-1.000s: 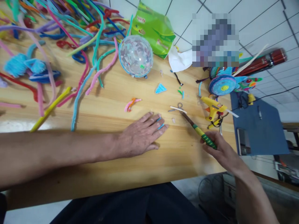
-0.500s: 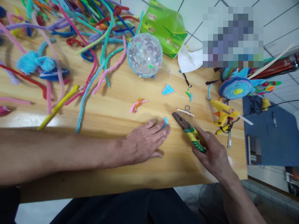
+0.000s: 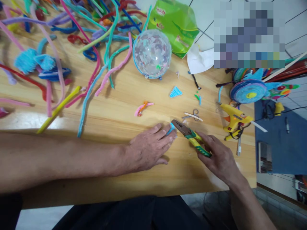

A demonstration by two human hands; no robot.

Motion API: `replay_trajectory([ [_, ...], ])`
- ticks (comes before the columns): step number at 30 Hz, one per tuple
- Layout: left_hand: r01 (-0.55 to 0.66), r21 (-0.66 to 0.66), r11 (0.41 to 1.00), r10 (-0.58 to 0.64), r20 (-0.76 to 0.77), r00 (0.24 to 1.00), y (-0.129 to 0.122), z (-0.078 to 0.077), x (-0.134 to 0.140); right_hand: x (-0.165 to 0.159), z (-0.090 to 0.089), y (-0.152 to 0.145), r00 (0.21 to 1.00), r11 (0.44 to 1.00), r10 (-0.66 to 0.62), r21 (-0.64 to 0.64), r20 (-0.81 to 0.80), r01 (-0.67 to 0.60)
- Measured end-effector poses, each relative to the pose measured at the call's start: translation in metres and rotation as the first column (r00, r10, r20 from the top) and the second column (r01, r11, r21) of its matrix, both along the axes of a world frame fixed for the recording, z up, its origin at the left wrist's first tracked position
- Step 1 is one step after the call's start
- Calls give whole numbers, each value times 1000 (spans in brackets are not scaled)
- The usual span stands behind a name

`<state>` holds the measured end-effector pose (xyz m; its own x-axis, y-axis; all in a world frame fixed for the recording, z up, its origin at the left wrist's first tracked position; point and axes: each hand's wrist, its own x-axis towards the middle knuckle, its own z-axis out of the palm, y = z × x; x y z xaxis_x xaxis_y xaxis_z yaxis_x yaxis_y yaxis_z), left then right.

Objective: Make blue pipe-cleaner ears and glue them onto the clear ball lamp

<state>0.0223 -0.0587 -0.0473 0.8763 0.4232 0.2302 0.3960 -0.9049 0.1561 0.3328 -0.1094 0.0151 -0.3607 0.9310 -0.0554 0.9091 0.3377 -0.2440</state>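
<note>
My left hand point(image 3: 151, 148) lies flat on the wooden table, palm down, with its fingers stretched out. Under and between its fingertips shows a small light-blue fuzzy piece point(image 3: 171, 128), partly covered. My right hand point(image 3: 217, 159) is wrapped round the yellow and green handles of a pair of pliers point(image 3: 192, 137). The pliers' dark, rusty jaws are at the upper end of that blue piece; whether they touch it I cannot tell. A light-blue striped triangle point(image 3: 176, 92) lies farther back. Left of it rests a small pink and orange pipe-cleaner piece point(image 3: 143, 109).
Many coloured pipe cleaners point(image 3: 96, 76) cover the left and back. A clear dome point(image 3: 152, 54) stands before a green bag point(image 3: 174, 25). To the right are a yellow glue gun point(image 3: 233, 118), small scissors point(image 3: 195, 115) and a round blue craft piece point(image 3: 249, 91). The table's edge runs along the front.
The pliers in my right hand have moved left, up to the blue piece. My left hand stays flat, and more of the blue piece shows by its fingers. The view has shifted slightly.
</note>
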Motion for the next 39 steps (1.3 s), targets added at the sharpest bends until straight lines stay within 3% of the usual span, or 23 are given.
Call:
replay_trajectory([
  [4, 4, -5, 1000, -4, -1, 1000, 0, 2, 0, 7, -1, 5, 997, 999, -40, -9, -70, 40],
  [11, 6, -37, 999, -7, -33, 999, 1, 3, 0, 11, 0, 4, 994, 993, -6, -120, -108, -7],
  [19, 3, -33, 999, -4, -7, 1000, 0, 2, 0, 7, -2, 1, 1000, 998, -8, 63, -2, 8],
  [23, 5, -42, 999, -5, 8, 1000, 0, 2, -1, 4, -6, -1, 996, 997, 35, 60, 87, -40],
  [29, 2, -50, 999, -3, -8, 1000, 1, 3, 0, 2, -12, -4, 994, 989, -22, 145, 111, 6],
  [39, 13, -41, 999, -13, -10, 1000, 2, 3, 0, 5, -14, -6, 988, 988, 2, 150, 152, -25],
])
